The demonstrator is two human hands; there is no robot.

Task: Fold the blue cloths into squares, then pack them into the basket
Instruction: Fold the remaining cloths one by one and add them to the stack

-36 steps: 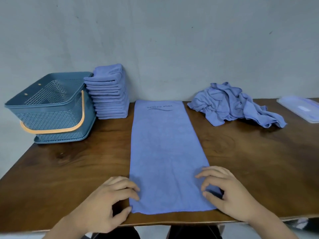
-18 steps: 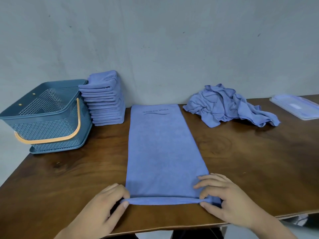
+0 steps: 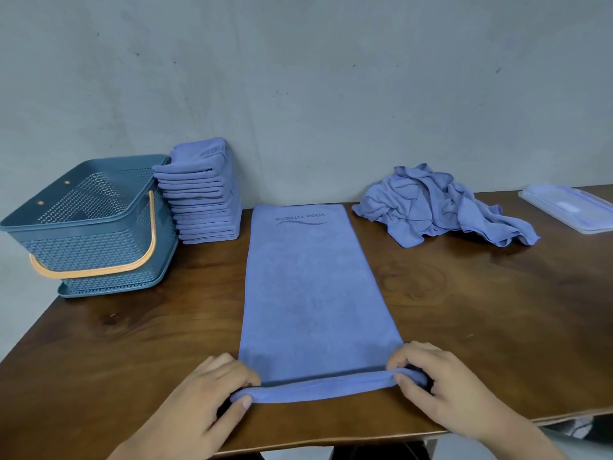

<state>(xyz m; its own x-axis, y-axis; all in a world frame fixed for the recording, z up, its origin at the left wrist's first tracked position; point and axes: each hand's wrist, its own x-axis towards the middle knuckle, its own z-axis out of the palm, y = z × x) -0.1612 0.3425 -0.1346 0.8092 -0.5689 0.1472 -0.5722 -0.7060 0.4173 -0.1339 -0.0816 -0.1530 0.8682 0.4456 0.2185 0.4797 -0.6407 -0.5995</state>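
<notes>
A long blue cloth [image 3: 311, 293] lies flat down the middle of the brown table [image 3: 481, 310], its printed end at the far side. My left hand [image 3: 205, 403] pinches its near left corner and my right hand [image 3: 441, 383] pinches its near right corner. The near edge is lifted off the table between them. A stack of folded blue cloths [image 3: 204, 194] stands at the back left, beside a blue plastic basket [image 3: 83, 227] with an orange handle. A crumpled heap of blue cloths [image 3: 438, 204] lies at the back right.
A clear plastic lid [image 3: 570, 207] lies at the far right edge of the table. A grey wall runs right behind the table. The near table edge is just under my wrists.
Both hands took hold of the cloth's near corners and raised the near edge off the table, drawing it a little away from me. The camera view tilted upward.
</notes>
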